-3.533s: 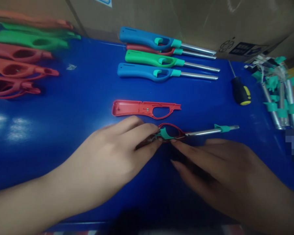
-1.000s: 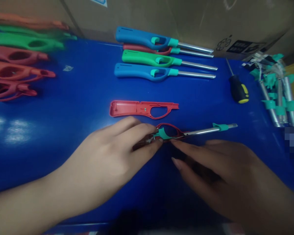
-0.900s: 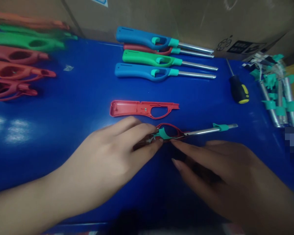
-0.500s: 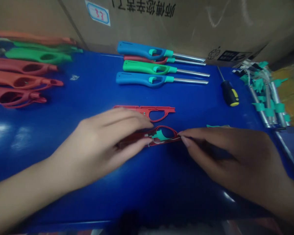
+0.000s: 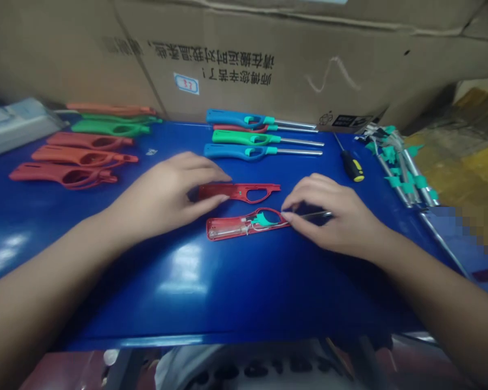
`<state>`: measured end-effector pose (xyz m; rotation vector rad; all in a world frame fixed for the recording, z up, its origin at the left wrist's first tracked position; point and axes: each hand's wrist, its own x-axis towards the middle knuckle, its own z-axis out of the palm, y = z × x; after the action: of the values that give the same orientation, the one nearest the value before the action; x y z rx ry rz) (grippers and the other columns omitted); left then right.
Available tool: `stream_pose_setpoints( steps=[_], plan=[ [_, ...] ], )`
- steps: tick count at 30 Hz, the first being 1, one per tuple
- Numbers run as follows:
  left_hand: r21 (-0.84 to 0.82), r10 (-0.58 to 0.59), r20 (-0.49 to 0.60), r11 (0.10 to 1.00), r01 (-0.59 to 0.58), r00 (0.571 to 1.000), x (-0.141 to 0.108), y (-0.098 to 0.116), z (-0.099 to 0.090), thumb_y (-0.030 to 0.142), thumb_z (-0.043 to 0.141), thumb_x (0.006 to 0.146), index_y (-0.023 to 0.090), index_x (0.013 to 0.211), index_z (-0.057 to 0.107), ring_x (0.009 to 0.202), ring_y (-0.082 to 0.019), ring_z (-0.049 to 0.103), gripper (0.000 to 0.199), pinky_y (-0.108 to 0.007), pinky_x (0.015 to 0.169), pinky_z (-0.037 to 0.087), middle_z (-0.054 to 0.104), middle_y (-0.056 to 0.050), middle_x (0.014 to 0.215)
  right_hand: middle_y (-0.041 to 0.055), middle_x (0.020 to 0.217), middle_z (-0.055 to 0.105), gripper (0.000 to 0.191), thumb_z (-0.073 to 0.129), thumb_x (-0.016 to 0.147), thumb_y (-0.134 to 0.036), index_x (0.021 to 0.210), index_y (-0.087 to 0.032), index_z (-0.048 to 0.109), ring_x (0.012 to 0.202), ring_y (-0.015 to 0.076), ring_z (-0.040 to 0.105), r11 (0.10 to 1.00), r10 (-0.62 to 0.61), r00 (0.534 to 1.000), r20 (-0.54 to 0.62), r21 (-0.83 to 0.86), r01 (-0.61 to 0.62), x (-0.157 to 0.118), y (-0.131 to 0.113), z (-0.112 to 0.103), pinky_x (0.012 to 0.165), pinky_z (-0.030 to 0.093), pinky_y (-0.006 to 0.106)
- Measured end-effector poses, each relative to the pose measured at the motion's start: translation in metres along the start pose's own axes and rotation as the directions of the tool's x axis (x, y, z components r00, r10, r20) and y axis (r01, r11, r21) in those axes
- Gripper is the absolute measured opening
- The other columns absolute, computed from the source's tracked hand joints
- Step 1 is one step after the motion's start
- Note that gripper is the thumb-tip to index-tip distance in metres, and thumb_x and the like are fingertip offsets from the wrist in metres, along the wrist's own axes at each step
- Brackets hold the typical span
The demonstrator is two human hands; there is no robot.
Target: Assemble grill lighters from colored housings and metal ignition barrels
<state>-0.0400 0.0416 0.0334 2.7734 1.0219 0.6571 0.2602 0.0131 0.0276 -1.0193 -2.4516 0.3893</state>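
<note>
A red lighter half-shell (image 5: pixel 226 234) lies open side up on the blue table, holding a clear inner part, a teal trigger (image 5: pixel 264 219) and a thin wire. My right hand (image 5: pixel 329 216) pinches its front end, where a metal tube (image 5: pixel 319 214) runs out under the fingers. Just beyond it lies a second red half-shell (image 5: pixel 244 193). My left hand (image 5: pixel 174 195) is at that piece's left end, thumb and fingers apart on either side of it. Whether they touch it I cannot tell.
Several assembled lighters (image 5: pixel 244 151) lie at the back before a cardboard box (image 5: pixel 228 32). Red, orange and green casings (image 5: pixel 61 176) are at the left. On the right are a screwdriver (image 5: pixel 353 167) and a pile of metal tubes with teal parts (image 5: pixel 406 168).
My left hand has let go of the lower half-shell and moved to the upper one. My right hand still pinches the front of the lower one. The camera view has shifted.
</note>
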Motion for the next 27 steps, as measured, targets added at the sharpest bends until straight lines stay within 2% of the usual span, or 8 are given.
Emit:
stream_pose_setpoints(
  steps=[2, 4, 6, 9, 16, 23, 27],
  plan=[
    [-0.029, 0.029, -0.056, 0.999, -0.03, 0.998, 0.0, 0.01, 0.001, 0.03, 0.058, 0.097, 0.023, 0.112, 0.073, 0.099, -0.021, 0.067, 0.022, -0.036, 0.09, 0.054, 0.074, -0.007, 0.108, 0.0049, 0.094, 0.071, 0.012, 0.058, 0.096, -0.023, 0.097, -0.022, 0.07, 0.088, 0.0184, 0.061, 0.996, -0.085, 0.991, 0.101, -0.026, 0.088, -0.001, -0.003, 0.001, 0.081, 0.041, 0.036],
    [-0.066, 0.085, -0.084, 0.994, -0.09, 0.993, -0.001, 0.024, 0.003, 0.026, 0.06, 0.097, 0.021, 0.107, 0.075, 0.096, -0.019, 0.067, 0.019, -0.034, 0.088, 0.054, 0.074, -0.007, 0.104, 0.0053, 0.092, 0.071, 0.017, 0.056, 0.098, -0.025, 0.099, -0.021, 0.073, 0.086, 0.018, 0.06, 0.988, -0.118, 0.982, 0.145, -0.086, 0.132, -0.003, -0.006, 0.003, 0.079, 0.039, 0.035],
    [-0.08, 0.146, -0.069, 0.985, -0.152, 0.987, -0.003, 0.036, 0.009, 0.024, 0.061, 0.097, 0.021, 0.102, 0.076, 0.097, -0.02, 0.066, 0.016, -0.033, 0.086, 0.054, 0.073, -0.008, 0.105, 0.0048, 0.086, 0.07, 0.02, 0.055, 0.099, -0.026, 0.098, -0.02, 0.074, 0.081, 0.0174, 0.058, 0.978, -0.141, 0.982, 0.129, -0.137, 0.159, -0.004, -0.009, 0.004, 0.076, 0.037, 0.035],
    [-0.059, 0.164, -0.028, 0.984, -0.166, 0.986, -0.007, 0.047, 0.018, 0.022, 0.061, 0.097, 0.02, 0.104, 0.076, 0.101, -0.021, 0.065, 0.017, -0.036, 0.088, 0.054, 0.072, -0.01, 0.109, 0.0039, 0.083, 0.07, 0.021, 0.055, 0.099, -0.025, 0.097, -0.02, 0.075, 0.077, 0.0162, 0.057, 0.969, -0.168, 0.982, 0.089, -0.168, 0.181, -0.005, -0.012, 0.004, 0.075, 0.036, 0.034],
    [-0.044, 0.204, -0.024, 0.978, -0.205, 0.979, -0.011, 0.046, 0.03, 0.022, 0.061, 0.097, 0.02, 0.106, 0.076, 0.104, -0.022, 0.066, 0.018, -0.037, 0.091, 0.055, 0.072, -0.01, 0.114, 0.002, 0.078, 0.071, 0.02, 0.054, 0.1, -0.022, 0.099, -0.017, 0.073, 0.075, 0.0154, 0.06, 0.953, -0.253, 0.957, 0.14, -0.135, 0.272, -0.005, -0.012, 0.005, 0.076, 0.037, 0.035],
    [-0.077, 0.153, -0.014, 0.985, -0.154, 0.988, -0.012, 0.047, 0.035, 0.023, 0.058, 0.099, 0.02, 0.112, 0.075, 0.105, -0.021, 0.068, 0.021, -0.036, 0.093, 0.055, 0.073, -0.009, 0.114, 0.0012, 0.071, 0.07, 0.018, 0.057, 0.098, -0.024, 0.097, -0.016, 0.073, 0.063, 0.0138, 0.057, 0.952, -0.272, 0.959, 0.08, -0.124, 0.28, -0.006, -0.011, 0.006, 0.071, 0.037, 0.034],
    [-0.132, 0.099, -0.021, 0.986, -0.101, 0.995, -0.01, 0.038, 0.029, 0.025, 0.059, 0.099, 0.02, 0.11, 0.075, 0.106, -0.022, 0.067, 0.02, -0.035, 0.094, 0.054, 0.073, -0.008, 0.115, 0.0002, 0.07, 0.07, 0.016, 0.059, 0.097, -0.023, 0.1, -0.017, 0.073, 0.062, 0.0139, 0.058, 0.961, -0.209, 0.978, 0.003, -0.185, 0.205, -0.006, -0.007, 0.002, 0.068, 0.038, 0.034]
  ],
)
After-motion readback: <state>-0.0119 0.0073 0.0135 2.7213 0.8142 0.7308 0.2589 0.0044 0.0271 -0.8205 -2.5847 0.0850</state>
